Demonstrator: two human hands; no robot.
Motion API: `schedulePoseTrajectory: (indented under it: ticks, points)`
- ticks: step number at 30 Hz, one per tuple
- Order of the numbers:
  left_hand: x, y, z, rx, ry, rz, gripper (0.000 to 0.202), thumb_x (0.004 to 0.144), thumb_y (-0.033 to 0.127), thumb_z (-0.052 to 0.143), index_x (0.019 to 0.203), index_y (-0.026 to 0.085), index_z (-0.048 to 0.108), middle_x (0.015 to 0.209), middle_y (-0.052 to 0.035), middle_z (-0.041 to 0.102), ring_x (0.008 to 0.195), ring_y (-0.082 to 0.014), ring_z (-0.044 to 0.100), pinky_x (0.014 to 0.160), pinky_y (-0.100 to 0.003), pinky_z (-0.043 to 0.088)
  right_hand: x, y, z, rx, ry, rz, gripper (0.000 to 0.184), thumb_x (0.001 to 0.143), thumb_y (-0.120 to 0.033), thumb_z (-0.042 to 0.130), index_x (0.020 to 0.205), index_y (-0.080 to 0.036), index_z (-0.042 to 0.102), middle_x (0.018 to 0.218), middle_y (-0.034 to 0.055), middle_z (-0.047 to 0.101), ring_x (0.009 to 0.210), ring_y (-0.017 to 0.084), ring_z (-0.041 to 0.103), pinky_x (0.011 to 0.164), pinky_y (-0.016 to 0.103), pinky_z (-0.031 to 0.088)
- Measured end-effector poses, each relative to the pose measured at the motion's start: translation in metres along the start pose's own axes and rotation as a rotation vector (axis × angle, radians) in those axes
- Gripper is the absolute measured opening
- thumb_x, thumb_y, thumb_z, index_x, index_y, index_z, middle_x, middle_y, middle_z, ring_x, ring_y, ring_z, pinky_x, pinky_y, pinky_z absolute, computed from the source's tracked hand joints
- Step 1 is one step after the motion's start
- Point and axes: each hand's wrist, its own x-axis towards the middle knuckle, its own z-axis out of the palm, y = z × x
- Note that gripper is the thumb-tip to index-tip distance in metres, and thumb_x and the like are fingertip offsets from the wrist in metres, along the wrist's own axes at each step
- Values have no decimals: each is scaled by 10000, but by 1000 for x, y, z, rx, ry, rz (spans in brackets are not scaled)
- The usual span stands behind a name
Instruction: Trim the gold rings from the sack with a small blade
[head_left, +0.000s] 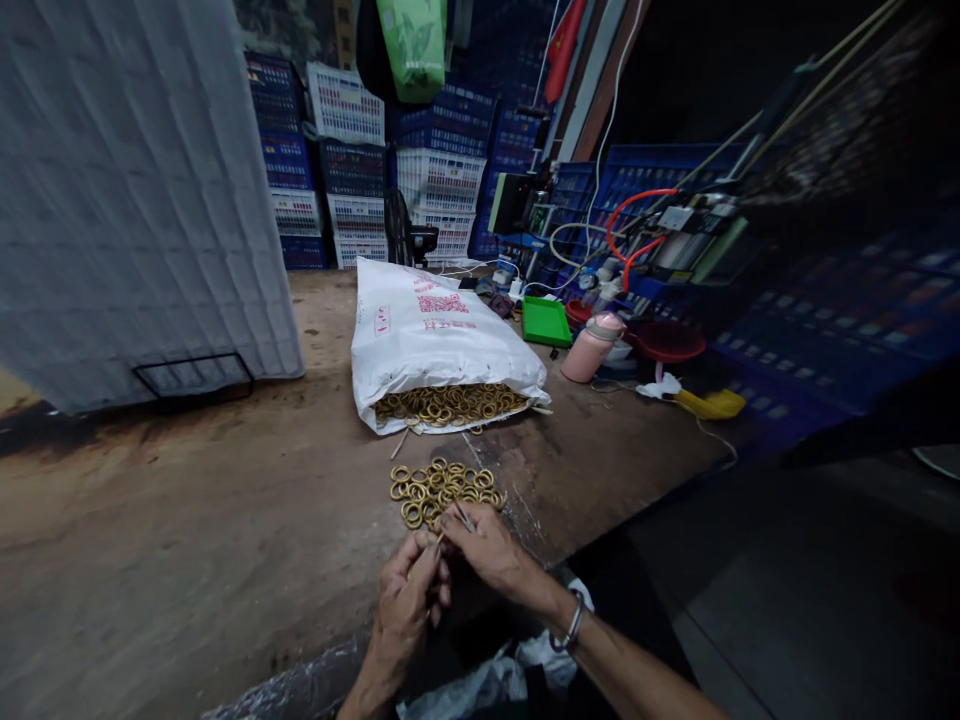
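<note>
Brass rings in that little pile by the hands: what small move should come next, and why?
Probably the left hand should reach forward and take one ring from the loose pile. The right hand pinches a thin metal piece, both hands meet just short of the pile, and the rings lie right at the fingertips.

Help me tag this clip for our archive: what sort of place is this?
Probably a small workshop or parts store: a worn workbench holds a white sack spilling brass-coloured rings, plastic crates are stacked behind, and red tubing and wiring clutter the far side.
</note>
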Motion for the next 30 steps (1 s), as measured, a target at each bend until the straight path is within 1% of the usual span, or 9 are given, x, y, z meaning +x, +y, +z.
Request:
schedulePoseTrajectory:
  ticks: [2,4,7,10,13,19,24,27,30]
  points:
    - [-2,0,1,-16,-12,-1,270,715,446,557,734,186,488,550,70,486,372,-36,430,325,-121,261,-1,2,-2,-40,30,-14,261,823,-306,365,646,-160,489,578,-26,479,542,88,435,525,193,333]
    - [-3,-1,1,-15,-6,7,266,725,446,547,735,189,479,560,64,498,375,-38,431,324,-124,258,-5,4,-4,-169,61,-61,207,809,-253,379,662,-165,497,592,-24,495,552,88,435,528,187,321]
    - [-4,-2,1,8,11,34,279,733,459,529,729,186,471,506,70,487,346,-33,385,322,-126,242,-13,4,-7,-408,23,-166,110,736,-137,426,720,-182,526,632,-20,536,584,93,448,541,183,295]
    - [-6,-1,1,54,26,75,296,741,470,510,712,179,468,448,78,461,328,-26,331,326,-125,236,-21,0,-6,-592,-31,-224,230,649,-44,418,777,-199,531,663,-14,561,610,103,472,550,191,271]
    - [-10,1,2,73,50,89,297,730,469,524,706,177,473,466,76,463,351,-28,350,337,-124,256,-24,-4,-5,-722,-40,-231,241,641,-43,409,785,-202,519,660,-6,564,603,115,481,534,210,242]
    - [-14,1,5,78,89,117,306,707,475,543,701,176,477,481,74,469,364,-30,380,341,-125,268,-24,-5,-6,-801,-63,-230,221,665,-68,412,814,-200,507,705,11,590,635,128,510,544,214,240]
    - [-17,0,9,23,103,80,330,673,485,575,680,177,455,496,75,475,367,-27,407,342,-121,250,-25,-2,-5,-852,-60,-215,212,695,-94,423,860,-195,510,734,20,608,623,133,528,525,232,213]
    - [-20,0,10,-8,101,47,327,666,471,592,677,175,454,485,72,486,358,-25,408,347,-123,241,-25,2,-4,-879,-61,-212,179,727,-118,415,858,-192,512,720,28,616,604,134,532,512,245,194]
    - [-30,1,13,-42,68,36,295,689,438,590,677,174,459,487,69,492,348,-24,395,338,-129,218,-22,6,-9,-910,-44,-196,198,718,-99,405,851,-189,521,721,38,623,607,135,535,513,253,190]
